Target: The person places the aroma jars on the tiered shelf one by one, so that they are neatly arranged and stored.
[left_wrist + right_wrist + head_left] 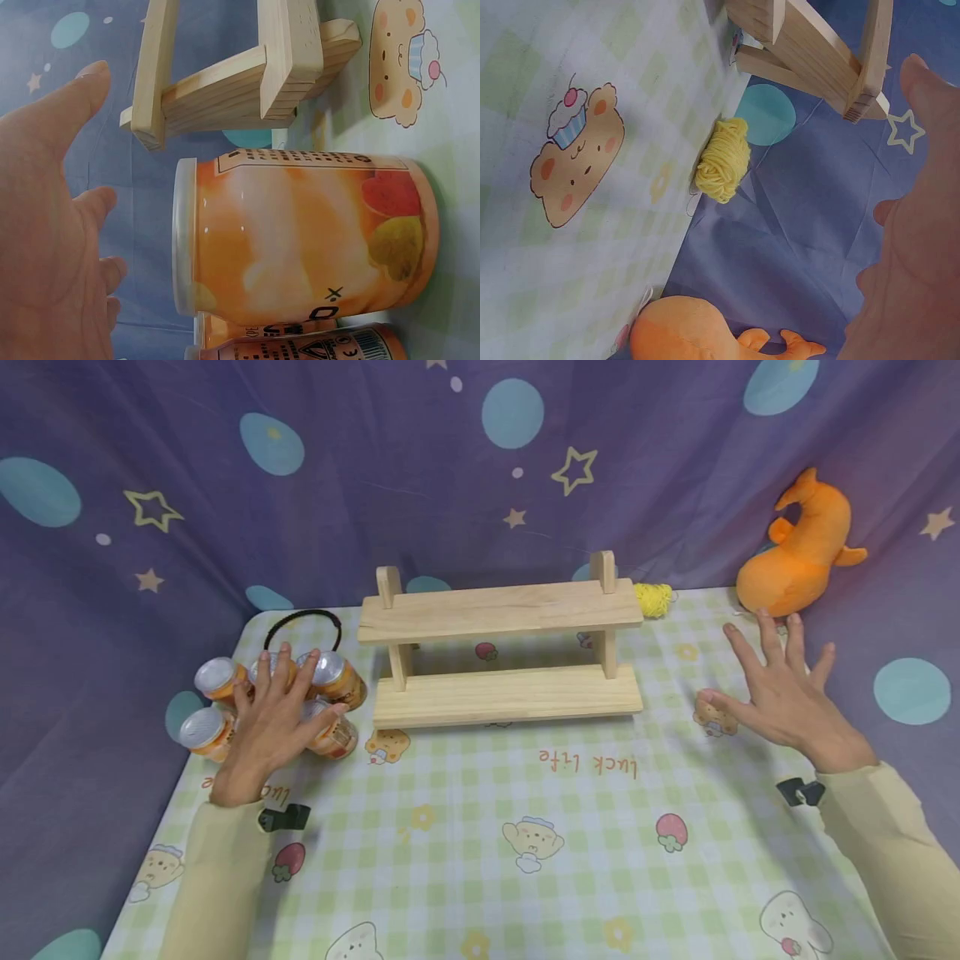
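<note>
My left hand (272,717) is spread out over a cluster of orange cans (347,687) with pale lids at the left of the table. Its fingers are straight and grip nothing; they overlap the middle cans in the head view and partly hide them. Up close in the left wrist view, one can (300,232) stands upright beside the palm, fruit printed on its label. On the other side, my right hand (787,697) hovers over the tablecloth with fingers fanned apart, holding nothing. Nearest to its fingertips sits an orange plush toy (806,556).
A two-tier wooden shelf (510,693) stands at the back centre between the hands. Behind its right end lies a yellow yarn bundle (654,600). A black braided loop (311,612) rises behind the cans. Purple curtain (420,502) borders the checked tablecloth (465,793).
</note>
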Demonstrator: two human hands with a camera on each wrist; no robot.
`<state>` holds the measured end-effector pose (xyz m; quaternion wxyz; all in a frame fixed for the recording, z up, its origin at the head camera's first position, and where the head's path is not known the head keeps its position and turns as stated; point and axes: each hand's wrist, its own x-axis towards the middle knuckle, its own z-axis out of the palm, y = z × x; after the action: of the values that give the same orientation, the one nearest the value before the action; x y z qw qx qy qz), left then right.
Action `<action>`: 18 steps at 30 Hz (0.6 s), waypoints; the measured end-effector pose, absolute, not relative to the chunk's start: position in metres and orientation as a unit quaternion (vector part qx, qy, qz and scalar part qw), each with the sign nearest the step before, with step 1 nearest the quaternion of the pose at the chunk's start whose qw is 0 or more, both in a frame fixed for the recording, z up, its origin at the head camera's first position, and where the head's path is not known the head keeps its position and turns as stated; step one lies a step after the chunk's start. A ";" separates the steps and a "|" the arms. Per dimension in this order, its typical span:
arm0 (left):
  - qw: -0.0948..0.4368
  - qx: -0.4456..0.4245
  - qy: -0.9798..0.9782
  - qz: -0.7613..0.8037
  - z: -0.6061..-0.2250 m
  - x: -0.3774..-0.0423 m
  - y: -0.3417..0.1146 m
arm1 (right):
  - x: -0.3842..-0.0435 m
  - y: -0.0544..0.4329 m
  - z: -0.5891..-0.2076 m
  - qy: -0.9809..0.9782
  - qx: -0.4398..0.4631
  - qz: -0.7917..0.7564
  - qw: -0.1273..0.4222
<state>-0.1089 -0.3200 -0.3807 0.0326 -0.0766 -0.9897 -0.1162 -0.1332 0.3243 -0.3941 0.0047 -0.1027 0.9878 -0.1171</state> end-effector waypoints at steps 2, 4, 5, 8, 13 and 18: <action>0.032 -0.076 -0.990 -0.116 -0.381 -0.109 -0.320 | -0.133 0.324 -0.394 0.988 -0.103 -0.116 0.005; 0.033 -0.076 -0.990 -0.116 -0.381 -0.108 -0.320 | -0.133 0.323 -0.393 0.988 -0.102 -0.114 0.007; 0.033 -0.076 -0.990 -0.117 -0.381 -0.109 -0.320 | -0.133 0.323 -0.393 0.988 -0.102 -0.114 0.008; 0.035 -0.075 -0.990 -0.117 -0.381 -0.109 -0.321 | -0.133 0.322 -0.392 0.989 -0.100 -0.112 0.009; 0.039 -0.071 -0.989 -0.122 -0.380 -0.107 -0.322 | -0.133 0.321 -0.392 0.989 -0.100 -0.112 0.010; 0.047 -0.064 -0.988 -0.134 -0.377 -0.103 -0.324 | -0.133 0.317 -0.397 0.986 -0.104 -0.131 0.016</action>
<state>-0.1033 -0.3243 -0.3770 0.0468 -0.0640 -0.9878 -0.1341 -0.1332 0.3171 -0.3965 0.0161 -0.1039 0.9858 -0.1307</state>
